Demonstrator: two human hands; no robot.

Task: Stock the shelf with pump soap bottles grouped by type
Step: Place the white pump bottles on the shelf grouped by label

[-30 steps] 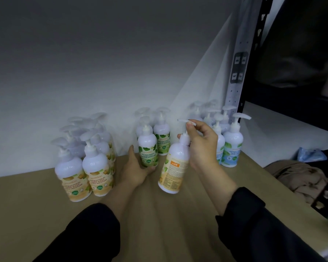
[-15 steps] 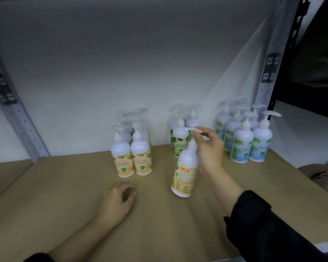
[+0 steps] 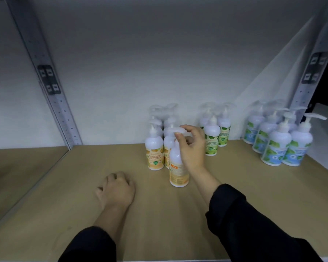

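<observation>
Bottles with orange labels (image 3: 154, 148) are standing in a cluster at the back of the shelf (image 3: 45, 186), and you are bringing one more orange bottle (image 3: 178, 167) to them.

Well to the left of your grip, your left hand (image 3: 116, 190) is resting knuckles-up on the board, fingers loosely curled and holding nothing. Just behind and left of the grip, the orange group is waiting; the carried bottle is standing in front of it, close enough that I cannot tell whether they are touching.

Your right hand (image 3: 189, 148) is working from above: fingertips (image 3: 178, 136) are pinching the pump head, and the rest of the hand is hanging down behind the bottle's neck. Whether the base is resting fully on the board or being lifted slightly, I cannot tell.

To the right of the grip the green bottles (image 3: 212, 137) are forming their own group, and further right the blue bottles (image 3: 278, 146) are filling the corner beside the upright (image 3: 309, 86).

Handling, as I judge it: a full plastic bottle is probably moderately heavy, stiff and smooth-sided. The pump head is a thin, swivelling part, so a bottle held there is likely swinging or twisting. Taking it round the shoulder or body should be giving you firmer control when sliding it in beside its neighbours, whose tall pumps are making them easy to topple.
</observation>
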